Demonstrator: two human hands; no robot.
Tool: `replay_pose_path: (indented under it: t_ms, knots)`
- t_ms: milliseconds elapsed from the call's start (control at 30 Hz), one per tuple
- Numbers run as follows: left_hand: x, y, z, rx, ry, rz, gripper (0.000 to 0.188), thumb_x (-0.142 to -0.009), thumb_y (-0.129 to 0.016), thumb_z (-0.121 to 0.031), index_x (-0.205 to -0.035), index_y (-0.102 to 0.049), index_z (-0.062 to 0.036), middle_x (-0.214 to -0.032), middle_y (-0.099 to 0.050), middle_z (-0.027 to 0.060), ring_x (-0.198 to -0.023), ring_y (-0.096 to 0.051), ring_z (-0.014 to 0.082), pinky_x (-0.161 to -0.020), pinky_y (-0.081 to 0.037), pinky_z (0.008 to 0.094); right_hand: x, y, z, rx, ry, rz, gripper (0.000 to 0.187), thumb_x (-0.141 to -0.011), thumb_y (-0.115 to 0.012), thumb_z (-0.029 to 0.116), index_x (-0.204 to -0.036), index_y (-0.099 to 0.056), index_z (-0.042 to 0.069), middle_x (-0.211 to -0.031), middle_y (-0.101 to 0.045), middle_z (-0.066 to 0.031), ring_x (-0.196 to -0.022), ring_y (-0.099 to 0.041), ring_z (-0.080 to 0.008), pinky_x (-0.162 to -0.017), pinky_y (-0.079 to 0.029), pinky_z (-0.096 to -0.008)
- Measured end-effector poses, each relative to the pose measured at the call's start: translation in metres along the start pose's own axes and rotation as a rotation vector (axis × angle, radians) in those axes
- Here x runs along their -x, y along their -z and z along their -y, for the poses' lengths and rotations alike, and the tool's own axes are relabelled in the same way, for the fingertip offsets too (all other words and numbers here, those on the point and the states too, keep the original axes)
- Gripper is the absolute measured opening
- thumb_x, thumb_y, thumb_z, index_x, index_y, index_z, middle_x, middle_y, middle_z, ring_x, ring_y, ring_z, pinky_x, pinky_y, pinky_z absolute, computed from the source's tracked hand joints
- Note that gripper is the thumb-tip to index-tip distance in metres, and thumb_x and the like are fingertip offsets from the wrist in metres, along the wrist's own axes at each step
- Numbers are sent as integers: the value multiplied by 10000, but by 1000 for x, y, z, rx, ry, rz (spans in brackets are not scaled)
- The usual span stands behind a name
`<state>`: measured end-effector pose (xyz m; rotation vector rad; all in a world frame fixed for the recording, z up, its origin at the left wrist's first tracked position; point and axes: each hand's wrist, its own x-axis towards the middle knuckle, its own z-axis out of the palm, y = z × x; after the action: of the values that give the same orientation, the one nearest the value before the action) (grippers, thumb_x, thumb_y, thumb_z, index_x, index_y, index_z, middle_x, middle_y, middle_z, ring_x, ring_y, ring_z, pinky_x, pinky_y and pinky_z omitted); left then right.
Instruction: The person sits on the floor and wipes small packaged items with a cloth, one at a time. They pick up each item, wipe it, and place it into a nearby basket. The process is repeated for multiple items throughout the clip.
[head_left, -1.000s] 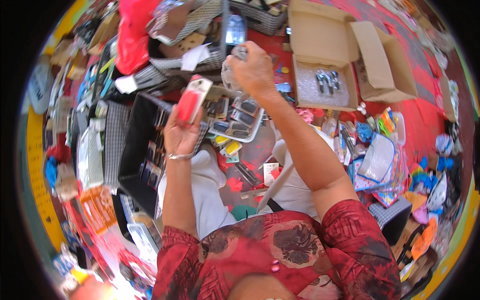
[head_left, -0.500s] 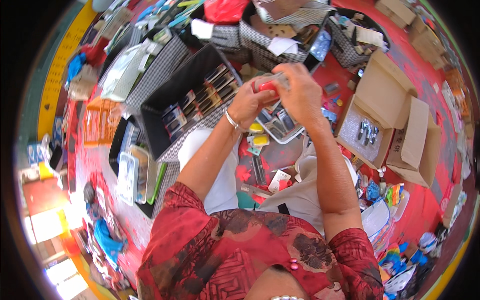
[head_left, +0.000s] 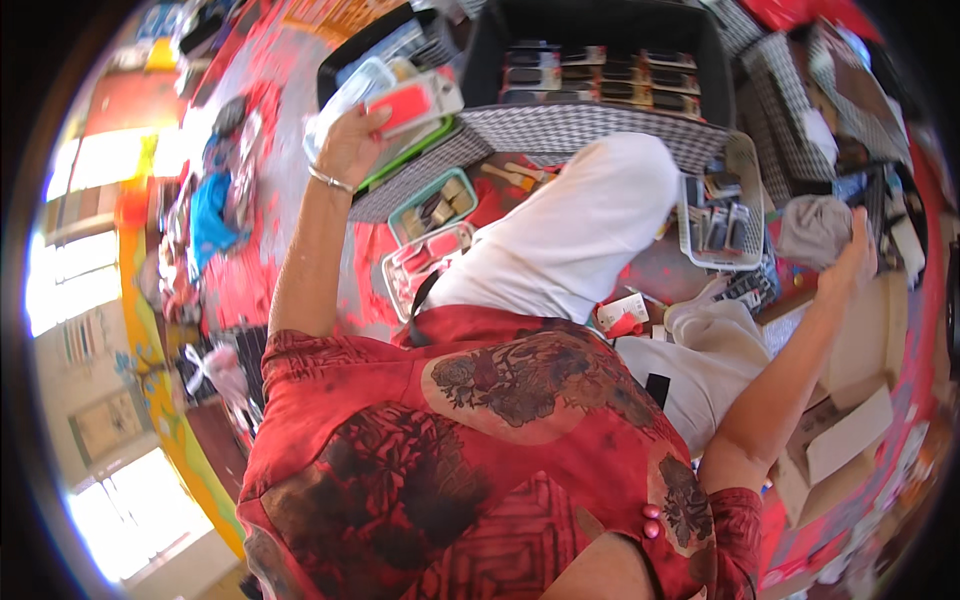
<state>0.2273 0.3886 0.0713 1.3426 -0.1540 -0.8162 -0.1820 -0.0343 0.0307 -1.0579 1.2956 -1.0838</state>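
My left hand (head_left: pixel 352 145) is raised at the far left, its thumb and fingers closed on a flat red packaged item (head_left: pixel 405 105) with clear and white wrapping. A clear plastic box stands just behind that hand. At the right, my right hand (head_left: pixel 850 255) has its fingers stretched upward along a grey crumpled cloth-like bundle (head_left: pixel 808 230), which lies against the palm side. My thumb on that hand is hidden. Nearby, to the left of the bundle, a white basket (head_left: pixel 690 245) holds several dark packaged items.
A black-lined checked bin (head_left: pixel 600 125) with rows of packaged items stands beyond my knee. Beside my left leg are a teal tray (head_left: pixel 405 232) of brown pieces and a white basket (head_left: pixel 392 285) with red items. Open cardboard boxes (head_left: pixel 850 430) sit at the right.
My hands have come apart from the middle. The left moved left with the red packaged item; the right moved right, with the grey bundle now beside it. The view has turned leftward.
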Motion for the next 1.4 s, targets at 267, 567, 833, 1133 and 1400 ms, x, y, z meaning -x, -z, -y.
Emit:
replay_pose_path:
  t_ms: [267, 567, 833, 1133, 1400]
  knots:
    - [126, 200, 157, 126, 250, -701, 255, -806, -574, 7, -1051, -510, -18, -1046, -563, 110, -970, -577, 256, -797, -503, 467, -14, 19, -77, 8, -276, 71, 389, -825, -640, 245, -1096, -573, -26, -1111, -585, -150, -982, -596, -263, -822, -505, -395]
    - [168, 229, 267, 282, 385, -802, 326, -800, -516, 64, -1113, -467, -14, -1073, -556, 167, -988, -582, 320, -793, -507, 472, -4, 67, -100, 21, -542, 121, 426, -893, -517, 354, -1162, -518, 23, -1193, -545, -140, -1067, -548, -317, -904, -447, -488]
    - [95, 226, 293, -500, 599, -583, 416, -777, -631, -111, -1176, -513, -89, -1123, -570, 124, -1060, -558, 284, -864, -467, 434, 11, 78, -91, -122, -625, 121, 426, -898, -478, 320, -1164, -509, -11, -1203, -530, -184, -1088, -527, -362, -922, -429, -518]
    - [81, 190, 294, -1545, 492, -266, 739, -742, -644, -302, -1389, -305, -188, -1389, -314, 195, -1286, -300, 369, -1034, -319, 443, 6, 92, -97, -160, -684, 160, 425, -900, -437, 311, -1161, -526, -13, -1178, -553, -178, -1083, -531, -358, -943, -415, -512]
    - [13, 149, 234, -1579, -1, -180, 670, -734, -606, -128, -1333, -334, -5, -1302, -422, 229, -1159, -455, 385, -957, -390, 435, 7, 92, -73, -426, -462, 11, 423, -848, -504, 411, -997, -623, 33, -1048, -626, -152, -977, -583, -356, -889, -448, -500]
